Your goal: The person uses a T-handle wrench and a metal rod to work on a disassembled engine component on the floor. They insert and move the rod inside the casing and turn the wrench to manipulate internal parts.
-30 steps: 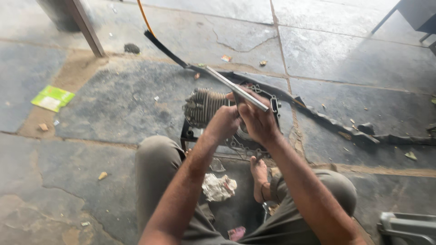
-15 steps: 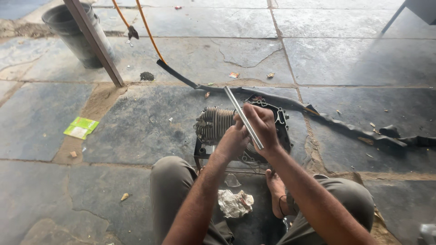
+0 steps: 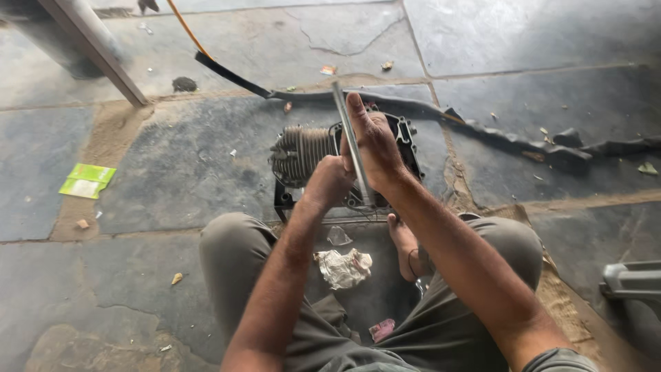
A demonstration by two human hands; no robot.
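Note:
A finned metal engine block (image 3: pixel 303 153) lies on the stone floor just beyond my knees. My right hand (image 3: pixel 373 141) is shut on a long thin metal rod (image 3: pixel 346 127) that stands nearly upright, its lower end down in the engine casing (image 3: pixel 406 145). My left hand (image 3: pixel 329 182) is closed at the casing's near edge, close to the rod's lower end; what it grips is hidden. I sit with my legs folded, one bare foot (image 3: pixel 405 241) tucked in front of me.
A crumpled rag (image 3: pixel 344 267) lies between my legs. A black rubber strip (image 3: pixel 496 134) runs across the floor behind the engine. A green and white packet (image 3: pixel 86 180) lies at left. A slanted metal post (image 3: pixel 93 48) stands far left, a grey object (image 3: pixel 630 279) at right.
The rod has swung from slanting across the engine to nearly upright, with my right hand's fingers now stretched along it. The camera view has shifted closer over the engine.

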